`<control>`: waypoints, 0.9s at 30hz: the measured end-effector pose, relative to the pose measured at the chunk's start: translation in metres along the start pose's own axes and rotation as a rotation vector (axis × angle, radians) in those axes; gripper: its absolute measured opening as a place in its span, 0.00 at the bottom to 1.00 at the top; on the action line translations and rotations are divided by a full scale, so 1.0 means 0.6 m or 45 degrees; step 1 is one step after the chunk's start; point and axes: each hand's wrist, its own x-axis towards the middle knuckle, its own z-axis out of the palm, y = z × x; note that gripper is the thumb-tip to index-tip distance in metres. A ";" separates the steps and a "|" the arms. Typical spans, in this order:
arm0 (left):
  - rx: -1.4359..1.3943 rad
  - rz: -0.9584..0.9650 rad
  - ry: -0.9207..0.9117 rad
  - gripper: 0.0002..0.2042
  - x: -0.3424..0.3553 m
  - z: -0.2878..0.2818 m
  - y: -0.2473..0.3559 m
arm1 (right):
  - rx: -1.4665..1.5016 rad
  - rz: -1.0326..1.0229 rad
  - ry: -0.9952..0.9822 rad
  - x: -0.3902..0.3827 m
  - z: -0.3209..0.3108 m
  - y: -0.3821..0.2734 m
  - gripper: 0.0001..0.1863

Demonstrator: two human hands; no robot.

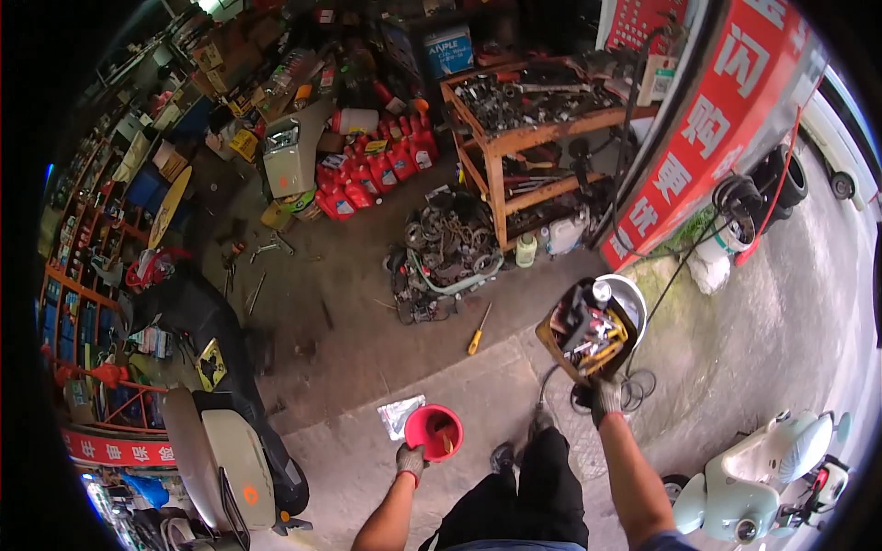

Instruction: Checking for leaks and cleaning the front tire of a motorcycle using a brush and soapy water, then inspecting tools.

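Observation:
My left hand (411, 459), in a grey work glove, has its fingers closed on the rim of a red bucket (419, 425). Something brownish lies inside the bucket, too dim to name. My right hand (606, 401), also gloved, grips the near edge of a square, brownish tool bin (557, 354). Loose hand tools, some with yellow handles, and a silvery can (601, 291) fill the bin. Behind the bin shows part of a round white basin (636, 303). A silvery flat packet (395, 418) lies on the floor beside the bucket.
A yellow-handled screwdriver (475, 342) and a heap of metal parts (450, 243) lie ahead. Beyond stands a wooden workbench (537, 138) with tools. Red bottles (372, 174) are grouped at far left. Scooters (239, 459) (735, 496) flank me; a hose (638, 390) coils at right.

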 end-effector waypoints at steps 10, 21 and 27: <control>-0.169 -0.248 0.166 0.15 0.004 0.018 0.130 | -0.099 -0.054 -0.039 0.458 0.379 -0.291 0.15; -0.189 -0.286 0.222 0.20 -0.043 0.109 0.538 | 0.032 -0.083 0.060 0.830 0.686 -0.419 0.12; -0.306 -0.336 0.204 0.15 -0.022 0.137 0.687 | 0.123 -0.034 0.070 0.841 0.677 -0.403 0.14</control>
